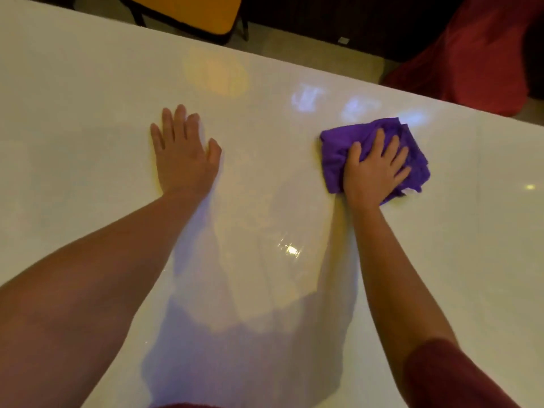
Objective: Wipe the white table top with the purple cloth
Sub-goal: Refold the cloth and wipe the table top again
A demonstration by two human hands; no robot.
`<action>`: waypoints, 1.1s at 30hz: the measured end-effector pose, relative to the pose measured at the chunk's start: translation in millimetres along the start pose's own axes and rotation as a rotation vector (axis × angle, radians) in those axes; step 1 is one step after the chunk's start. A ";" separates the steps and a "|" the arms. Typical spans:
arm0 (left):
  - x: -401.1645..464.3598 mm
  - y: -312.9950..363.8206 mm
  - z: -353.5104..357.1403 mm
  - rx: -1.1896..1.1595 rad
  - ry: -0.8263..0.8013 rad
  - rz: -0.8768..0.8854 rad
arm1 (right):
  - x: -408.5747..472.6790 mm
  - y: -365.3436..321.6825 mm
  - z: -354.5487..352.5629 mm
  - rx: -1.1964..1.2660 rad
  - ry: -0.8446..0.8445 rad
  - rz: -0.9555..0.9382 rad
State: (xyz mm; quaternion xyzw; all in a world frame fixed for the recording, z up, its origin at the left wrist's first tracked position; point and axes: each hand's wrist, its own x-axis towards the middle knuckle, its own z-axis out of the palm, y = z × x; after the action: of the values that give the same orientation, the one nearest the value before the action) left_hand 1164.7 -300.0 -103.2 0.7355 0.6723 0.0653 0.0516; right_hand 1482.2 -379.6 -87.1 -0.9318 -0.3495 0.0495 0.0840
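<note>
A chair with a bright orange seat point(188, 13) and thin black metal legs point(138, 17) stands at the top of the view, on the far side, near the left. Only part of it shows; the top edge cuts it off. A big dark red cloth-covered thing point(471, 54) fills the top right corner. It looks soft and rounded, and it may be a covered chair, but that is hard to tell. Between the two lies a pale grey floor point(309, 42). A small white square thing point(343, 40) lies on that floor, too small to make out. Behind it all, the room is very dark.
</note>
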 end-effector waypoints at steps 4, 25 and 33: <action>0.1 8.9 -7.0 -0.016 0.001 -0.008 | -109.5 4.2 1.3 0.022 -0.001 -0.123; 0.8 10.3 -3.6 -0.030 0.047 -0.017 | -103.2 68.3 -7.2 -0.024 0.054 -0.049; 6.0 3.3 -28.8 -0.392 -0.080 -0.059 | -278.8 -30.2 16.3 0.084 -0.084 -0.426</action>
State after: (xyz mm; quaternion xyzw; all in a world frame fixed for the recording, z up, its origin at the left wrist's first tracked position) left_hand 1163.7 -294.6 -74.1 0.6935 0.6653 0.1641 0.2226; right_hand 1251.0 -539.2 -88.0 -0.8299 -0.5391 0.0841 0.1165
